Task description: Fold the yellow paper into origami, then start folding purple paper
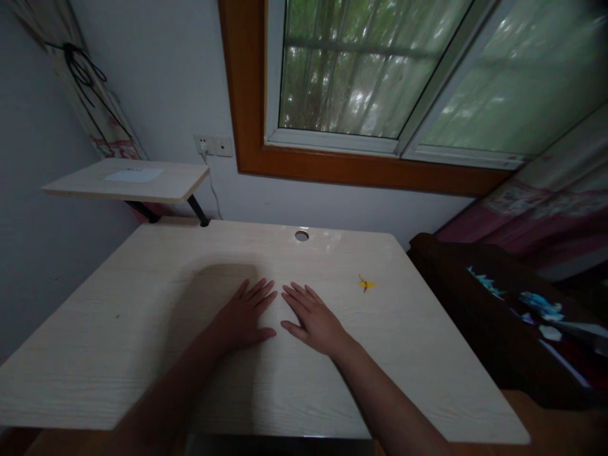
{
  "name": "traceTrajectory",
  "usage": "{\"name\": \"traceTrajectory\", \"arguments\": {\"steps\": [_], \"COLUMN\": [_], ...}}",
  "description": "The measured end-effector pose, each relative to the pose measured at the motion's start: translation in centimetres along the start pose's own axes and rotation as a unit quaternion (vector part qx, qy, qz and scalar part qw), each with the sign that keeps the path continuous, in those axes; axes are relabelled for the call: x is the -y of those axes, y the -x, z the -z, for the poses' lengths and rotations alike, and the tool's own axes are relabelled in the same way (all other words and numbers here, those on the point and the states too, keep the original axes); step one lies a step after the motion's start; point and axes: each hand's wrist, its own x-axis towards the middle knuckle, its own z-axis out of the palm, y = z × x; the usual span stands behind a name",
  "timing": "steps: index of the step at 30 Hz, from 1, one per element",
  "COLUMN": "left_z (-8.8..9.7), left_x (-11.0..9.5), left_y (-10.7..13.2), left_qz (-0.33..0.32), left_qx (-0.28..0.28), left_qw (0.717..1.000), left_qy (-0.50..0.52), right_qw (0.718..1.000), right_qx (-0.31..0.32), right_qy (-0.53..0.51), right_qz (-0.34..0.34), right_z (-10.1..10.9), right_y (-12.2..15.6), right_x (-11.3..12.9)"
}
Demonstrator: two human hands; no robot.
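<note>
While yellow bit (365, 284) lies on counter (403, 373), left hand (244, 320) and right hand (313, 320) rest flat, nothing held

Yellow bit is small, with dark reddish strands; too small to tell what it is. It lies on the right half of the counter, beyond the right hand's outer side, near it but not touching. Both hands are released: palms down on the pale wood-grain top, fingers extended, thumbs out. Fingertips point toward each other, close but apart. A broad shadow (209, 278) falls around the left arm. Dark speck (118, 316) on the counter, well left of the left hand.

Round hole (301, 236) near the far edge, ahead of the hands. Raised shelf (85, 182) on black legs (198, 211) at the far left corner; white paper (134, 175) on it. Sockets (213, 145) on the wall behind, with a white cord (215, 190) hanging from the left one. Window (342, 88) in an orange-brown frame (249, 126). Tied curtain (116, 126) at far left. Dark cabinet (439, 266) right of the counter, light-blue items (541, 305) on top, blurred.
</note>
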Motion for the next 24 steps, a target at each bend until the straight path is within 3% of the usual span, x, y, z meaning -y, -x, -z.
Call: {"name": "traceTrajectory", "arguments": {"steps": [6, 12, 19, 24], "left_z": [-0.4, -0.4, -0.7, 0.3], "left_x": [0.5, 1.2, 1.7, 1.6], "left_y": [0.2, 0.3, 0.5, 0.7], "left_qz": [-0.004, 0.004, 0.021, 0.056], "left_qx": [-0.023, -0.059, -0.15, -0.169], "left_qw": [0.999, 0.995, 0.972, 0.962], "left_qy": [0.023, 0.08, 0.178, 0.208], "right_qw": [0.993, 0.968, 0.96, 0.96], "right_qx": [-0.06, -0.132, -0.149, -0.159], "right_qy": [-0.094, -0.2, -0.225, -0.203], "right_qz": [-0.035, -0.071, -0.078, -0.106], "right_z": [0.5, 0.8, 0.7, 1.3], "right_y": [-0.2, 0.0, 0.3, 0.6], "right_x": [-0.2, -0.5, -0.6, -1.1]}}
